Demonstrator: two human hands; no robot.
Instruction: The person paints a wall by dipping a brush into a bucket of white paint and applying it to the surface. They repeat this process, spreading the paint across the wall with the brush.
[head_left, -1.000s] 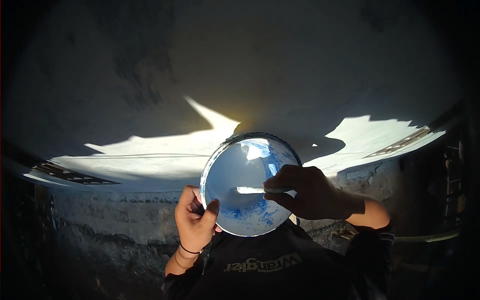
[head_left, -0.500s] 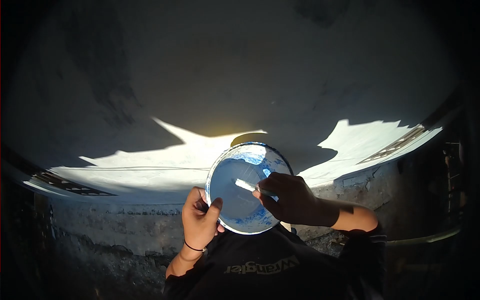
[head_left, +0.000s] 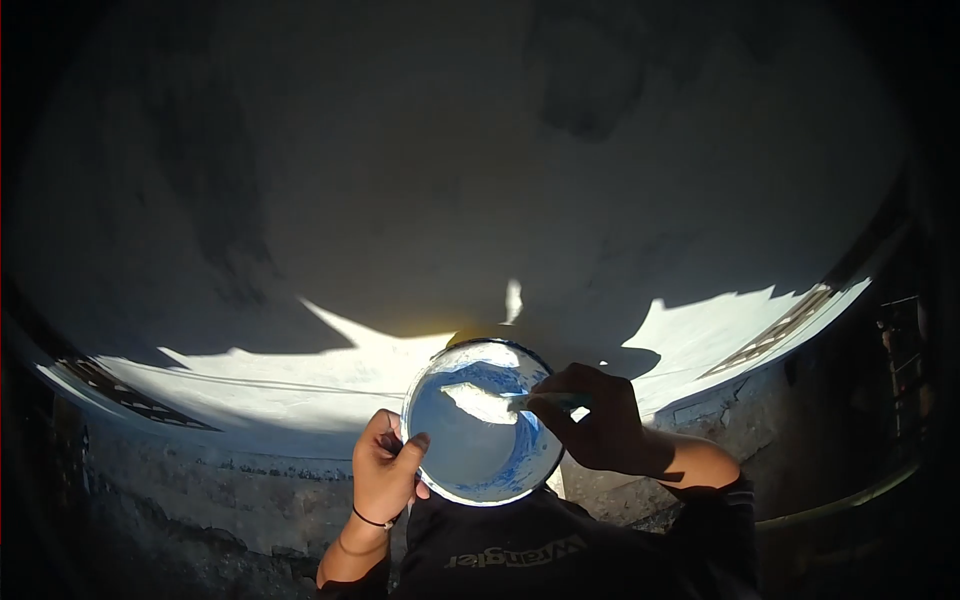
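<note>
A round bucket [head_left: 480, 490] with blue and white paint smears on its inner wall holds greyish liquid. My left hand [head_left: 388, 460] grips its left rim, thumb over the edge and a dark band on the wrist. In my right hand [head_left: 595, 415], above the right side of the bucket, the fingers pinch the handle of a brush [head_left: 535, 400]. The brush's head points left over the liquid; a bright white patch there makes its bristles hard to tell from the lit surface.
A large wall [head_left: 400, 180] rises ahead, mostly shaded, with a sunlit band [head_left: 270, 395] low down. Slatted openings [head_left: 130, 395] show at both sides. Rough stonework [head_left: 250, 500] runs below, and a curved pole [head_left: 850, 500] lies at the right.
The bucket and both hands sit slightly lower and further left in the view. My right hand has moved the brush toward the bucket's far side, and its handle now points more to the right.
</note>
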